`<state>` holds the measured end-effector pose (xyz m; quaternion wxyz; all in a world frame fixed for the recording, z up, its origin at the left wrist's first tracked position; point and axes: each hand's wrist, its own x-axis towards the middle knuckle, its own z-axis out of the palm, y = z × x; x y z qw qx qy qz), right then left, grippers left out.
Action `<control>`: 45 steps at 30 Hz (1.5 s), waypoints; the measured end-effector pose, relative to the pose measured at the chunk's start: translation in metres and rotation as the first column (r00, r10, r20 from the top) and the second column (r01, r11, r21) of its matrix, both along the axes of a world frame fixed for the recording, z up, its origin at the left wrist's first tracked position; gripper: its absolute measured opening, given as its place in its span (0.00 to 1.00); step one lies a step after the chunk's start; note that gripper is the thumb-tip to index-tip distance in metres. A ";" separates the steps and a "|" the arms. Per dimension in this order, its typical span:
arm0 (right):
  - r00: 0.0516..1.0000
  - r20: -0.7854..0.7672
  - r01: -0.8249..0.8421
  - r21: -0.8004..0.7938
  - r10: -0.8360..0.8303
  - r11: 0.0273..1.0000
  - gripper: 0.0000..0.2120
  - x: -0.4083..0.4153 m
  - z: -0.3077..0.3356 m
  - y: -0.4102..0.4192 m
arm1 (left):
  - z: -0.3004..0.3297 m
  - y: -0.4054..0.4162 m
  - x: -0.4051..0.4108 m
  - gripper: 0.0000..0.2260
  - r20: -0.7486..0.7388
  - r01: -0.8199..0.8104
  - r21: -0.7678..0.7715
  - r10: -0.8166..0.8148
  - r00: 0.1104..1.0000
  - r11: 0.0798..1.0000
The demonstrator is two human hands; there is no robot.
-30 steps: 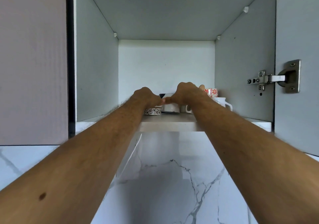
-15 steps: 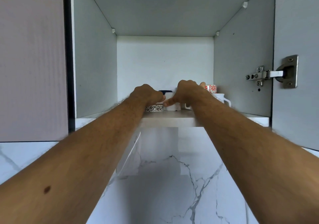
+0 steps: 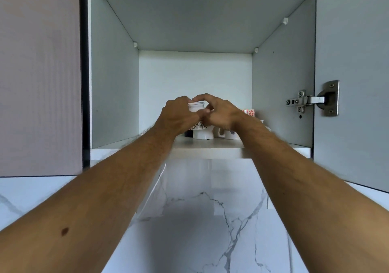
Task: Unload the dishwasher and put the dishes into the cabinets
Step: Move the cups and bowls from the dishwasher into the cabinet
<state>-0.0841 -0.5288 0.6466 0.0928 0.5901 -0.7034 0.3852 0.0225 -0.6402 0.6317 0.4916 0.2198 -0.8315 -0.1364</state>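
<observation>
Both forearms are extended up into an open grey wall cabinet, seen from below. A small white ceramic cup is held above the pale shelf board, raised over the other dishes near the middle of the shelf's front edge. The left hand is wrapped around the cup's left side, fingers curled; the cup's rim and upper wall are seen between the two hands. The right hand is placed at the cup's right side, index finger arched over the top and thumb bent toward the left hand; whether it actually grips the cup or only touches it cannot be told.

Below the held cup, a white footed cup with dark floral band is stood on the shelf. A dark blue vessel is partly seen just to its left, mostly hidden by the left wrist. A white mug with handle is stood just right, under the right wrist. A red-and-white patterned cup is seen behind the right hand, toward the shelf's right side.

The cabinet door is swung open on the right, with a metal hinge fixed to it. A white marble-veined wall panel is seen under the cabinet.
</observation>
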 end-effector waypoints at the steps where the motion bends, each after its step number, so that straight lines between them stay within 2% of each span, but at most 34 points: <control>1: 1.000 0.026 -0.016 0.010 0.016 1.000 0.27 -0.001 -0.001 0.003 | 0.000 0.000 -0.001 0.21 -0.005 0.031 -0.010 -0.031 1.000 0.999; 4: 0.994 0.089 -0.064 -0.045 0.068 0.997 0.29 -0.003 -0.007 0.009 | 0.001 0.003 0.001 0.20 -0.011 0.150 -0.007 -0.150 0.989 0.989; 8: 0.993 0.120 0.022 -0.122 -0.007 0.992 0.30 -0.009 -0.014 0.020 | -0.001 0.006 0.002 0.21 0.032 0.329 0.043 -0.330 0.943 0.943; 10: 0.985 0.132 0.131 -0.157 -0.111 0.979 0.28 -0.016 -0.015 0.031 | -0.003 0.009 0.002 0.23 0.090 0.314 0.040 -0.316 0.945 0.949; 13: 0.949 0.104 0.312 -0.190 -0.297 0.931 0.27 -0.027 -0.017 0.052 | -0.006 0.019 0.004 0.19 0.199 0.291 -0.067 -0.273 0.941 0.954; 17: 0.795 -0.035 0.594 -0.158 -0.606 0.788 0.31 -0.034 -0.018 0.078 | -0.009 0.026 0.000 0.18 0.351 0.289 -0.223 -0.200 0.915 0.931; 21: 0.653 -0.189 0.727 -0.115 -0.733 0.677 0.27 -0.031 -0.025 0.084 | -0.011 0.028 -0.008 0.17 0.471 0.271 -0.334 -0.090 0.878 0.903; 26: 0.614 -0.159 0.769 -0.099 -0.773 0.631 0.24 -0.027 -0.033 0.084 | -0.011 0.020 -0.006 0.17 0.462 0.257 -0.359 -0.068 0.884 0.897; 33: 0.622 -0.082 0.769 -0.119 -0.778 0.628 0.22 -0.027 -0.036 0.084 | -0.009 0.009 -0.012 0.14 0.473 0.185 -0.346 0.001 0.881 0.920; 37: 0.599 -0.096 0.784 -0.128 -0.795 0.607 0.22 -0.027 -0.038 0.085 | -0.008 0.001 -0.012 0.14 0.343 0.035 -0.375 0.104 0.934 0.926; 41: 0.539 -0.181 0.810 -0.157 -0.822 0.566 0.22 -0.023 -0.039 0.083 | -0.011 -0.013 -0.016 0.14 0.273 -0.124 -0.377 0.238 0.932 0.918; 45: 0.541 -0.191 0.810 -0.145 -0.819 0.569 0.23 -0.021 -0.039 0.084 | -0.012 -0.018 -0.018 0.06 0.251 -0.205 -0.367 0.309 0.917 0.907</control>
